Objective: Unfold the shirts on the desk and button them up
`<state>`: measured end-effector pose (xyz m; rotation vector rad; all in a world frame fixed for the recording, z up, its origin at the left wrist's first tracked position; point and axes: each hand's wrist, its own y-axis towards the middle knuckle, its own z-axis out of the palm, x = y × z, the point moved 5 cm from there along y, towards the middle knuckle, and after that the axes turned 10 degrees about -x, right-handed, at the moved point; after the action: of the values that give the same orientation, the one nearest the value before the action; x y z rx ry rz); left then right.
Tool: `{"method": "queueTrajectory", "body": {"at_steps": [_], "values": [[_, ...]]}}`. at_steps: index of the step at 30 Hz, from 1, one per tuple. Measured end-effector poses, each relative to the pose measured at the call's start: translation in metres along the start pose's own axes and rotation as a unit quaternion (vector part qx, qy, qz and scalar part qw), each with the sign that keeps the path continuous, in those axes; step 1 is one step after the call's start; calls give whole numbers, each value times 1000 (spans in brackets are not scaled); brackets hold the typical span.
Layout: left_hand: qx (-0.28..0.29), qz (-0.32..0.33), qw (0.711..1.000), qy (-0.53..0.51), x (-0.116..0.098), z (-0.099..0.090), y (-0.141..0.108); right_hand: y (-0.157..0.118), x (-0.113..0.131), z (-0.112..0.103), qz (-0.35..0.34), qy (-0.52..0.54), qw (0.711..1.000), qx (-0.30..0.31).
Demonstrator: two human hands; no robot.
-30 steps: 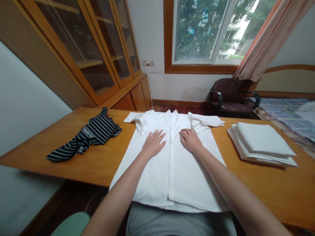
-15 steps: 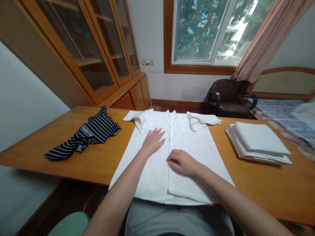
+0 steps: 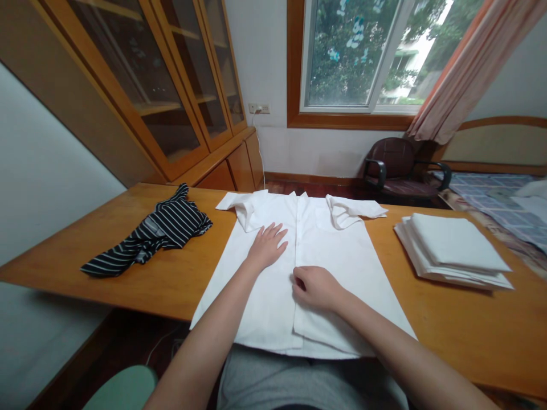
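A white short-sleeved shirt (image 3: 273, 307) lies spread face up on the table, its collar at the far end and its hem towards me. My left hand (image 3: 268, 245) rests flat on the shirt's left chest with fingers spread. Beside the front placket, lower down, my right hand (image 3: 316, 287) is closed, its curled fingers and thumb at the placket's edge. The fingertips are partly hidden, but they seem to pinch the fabric there. Both sleeves lie out to the sides with some folds.
A crumpled black-and-white striped garment (image 3: 162, 228) lies on the wooden table (image 3: 461, 336) at left. A stack of folded white cloth (image 3: 457, 245) sits at right. Beyond are a glass-door cabinet (image 3: 213, 148) and an armchair (image 3: 393, 165); a green stool (image 3: 123, 390) stands below left.
My right hand has curled tighter and shifted slightly towards me along the placket. My left hand stays flat in the same place. The view has turned a little to the left.
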<state>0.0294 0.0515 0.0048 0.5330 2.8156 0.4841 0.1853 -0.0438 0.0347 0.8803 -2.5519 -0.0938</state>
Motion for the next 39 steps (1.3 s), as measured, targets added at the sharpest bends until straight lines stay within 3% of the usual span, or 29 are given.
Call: {"method": "queueTrajectory", "body": {"at_steps": [5,11,17,20,27,32,39], "values": [[-6,2,1000,2,-1,-2,-1,-4,-11,-5,66,36,997,-16],[-38,11,999,-16,-2,-5,-1,-7,-17,-5,44,133,989,-44],[-67,55,990,-116,-4,-14,-1,-13,-25,-5,44,181,980,-72],[-48,63,983,-163,-11,-24,-7,-14,-27,-5,47,188,978,-79],[64,86,955,-276,-50,-47,-43,-16,-31,-5,63,217,971,-83],[54,75,960,-266,-64,-53,-58,-17,-33,-7,67,232,965,-100],[6,56,962,-268,-63,-40,-61,-17,-37,-5,81,245,959,-120]]}}
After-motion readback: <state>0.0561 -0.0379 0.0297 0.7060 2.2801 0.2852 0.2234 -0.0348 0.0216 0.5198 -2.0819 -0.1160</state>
